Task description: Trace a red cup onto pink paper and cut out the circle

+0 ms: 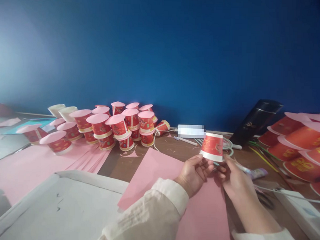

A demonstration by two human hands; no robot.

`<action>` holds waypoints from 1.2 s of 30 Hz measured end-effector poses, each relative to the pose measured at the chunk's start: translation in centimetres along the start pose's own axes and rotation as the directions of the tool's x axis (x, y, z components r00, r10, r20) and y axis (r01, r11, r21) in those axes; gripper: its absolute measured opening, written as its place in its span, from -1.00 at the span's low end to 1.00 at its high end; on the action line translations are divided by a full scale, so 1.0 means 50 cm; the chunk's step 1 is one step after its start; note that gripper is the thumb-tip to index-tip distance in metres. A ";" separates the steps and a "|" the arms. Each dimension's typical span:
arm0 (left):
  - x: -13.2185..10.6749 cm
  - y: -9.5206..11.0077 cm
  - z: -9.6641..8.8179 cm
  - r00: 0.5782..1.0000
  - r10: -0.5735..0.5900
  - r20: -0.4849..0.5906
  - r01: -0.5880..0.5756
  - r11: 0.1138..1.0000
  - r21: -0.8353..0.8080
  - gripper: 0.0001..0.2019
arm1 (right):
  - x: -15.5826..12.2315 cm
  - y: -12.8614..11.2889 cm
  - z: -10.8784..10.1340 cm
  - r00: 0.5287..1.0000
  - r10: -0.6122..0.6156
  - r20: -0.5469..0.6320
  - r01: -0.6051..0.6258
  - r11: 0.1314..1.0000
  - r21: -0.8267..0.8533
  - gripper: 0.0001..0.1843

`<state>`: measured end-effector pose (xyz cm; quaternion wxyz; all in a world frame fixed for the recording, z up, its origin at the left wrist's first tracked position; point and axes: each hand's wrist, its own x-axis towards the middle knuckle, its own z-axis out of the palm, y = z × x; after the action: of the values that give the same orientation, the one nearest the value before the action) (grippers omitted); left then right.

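A red paper cup (212, 146) with gold print is held upside down above a pink paper sheet (158, 172). My left hand (194, 173) pinches its rim from the left, fingers closed on it. My right hand (235, 178) grips the rim from the right, fingers also closed on the cup. Both sleeves are cream-coloured. The cup's inside is hidden from me.
Several upside-down red cups capped with pink paper discs (117, 125) are stacked at the back left. More red cups (298, 146) lie at the right. A white board (67, 204) sits near left. Scissors (264, 199), a glue tube (254, 172), a black object (257, 120) and a blue wall (162, 50) are also in view.
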<state>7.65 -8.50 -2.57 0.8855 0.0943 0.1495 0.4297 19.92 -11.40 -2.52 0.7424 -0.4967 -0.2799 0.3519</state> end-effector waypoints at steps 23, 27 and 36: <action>0.011 -0.011 -0.010 0.991 0.130 -0.032 -0.120 0.969 0.217 -0.70 | -0.035 -0.015 -0.008 0.857 -0.504 0.111 0.455 0.637 -0.623 -0.54; 0.014 -0.015 -0.006 0.987 0.162 -0.012 -0.158 0.972 0.175 -0.69 | -0.053 -0.019 -0.002 0.652 -0.627 0.426 0.723 0.345 -0.598 -0.72; 0.025 -0.020 -0.014 0.987 0.158 -0.001 -0.155 0.968 0.197 -0.65 | -0.048 0.002 -0.003 0.671 -0.611 0.419 0.692 0.314 -0.650 -0.82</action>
<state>8.87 -8.13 -3.75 0.8340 0.1890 0.1906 0.4821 18.60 -13.39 -2.82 0.5179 -0.5884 -0.6112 -0.1097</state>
